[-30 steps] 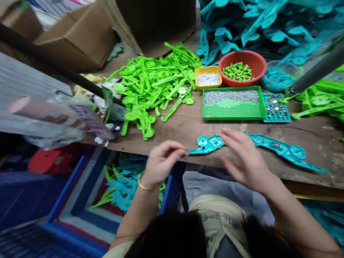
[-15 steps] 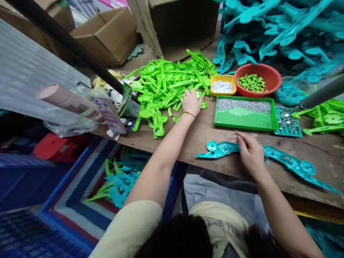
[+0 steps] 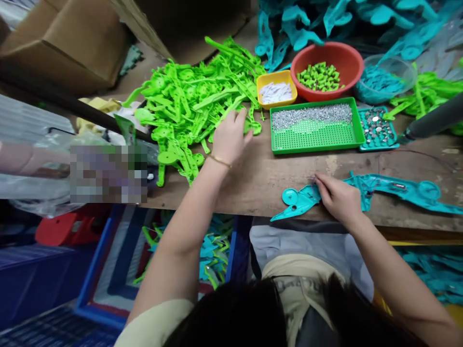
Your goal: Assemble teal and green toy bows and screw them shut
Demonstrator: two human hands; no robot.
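Observation:
My left hand (image 3: 230,137) reaches to the right front edge of a heap of bright green plastic parts (image 3: 188,96). Its fingers are bent onto one green part; the fingertips are partly hidden. My right hand (image 3: 338,195) is closed in a pinch on a thin dark red wire (image 3: 314,185), over a long teal plastic shell (image 3: 398,185). The shell lies hollow side up along the table's near edge, with a round disc near either end and a small metal piece inside. My right hand covers part of it.
Behind are a green tray (image 3: 314,140) of small metal pieces, a teal tray (image 3: 379,127) of round metal pieces, a yellow dish (image 3: 277,99) of white pieces, a red bowl (image 3: 327,89) and a clear bowl (image 3: 383,79). A grey pole (image 3: 434,115) slants in from the right.
The view has shifted and drawn nearer to the table. My left hand has stayed at the green heap, while my right hand keeps its pinch; the teal shell has turned a little.

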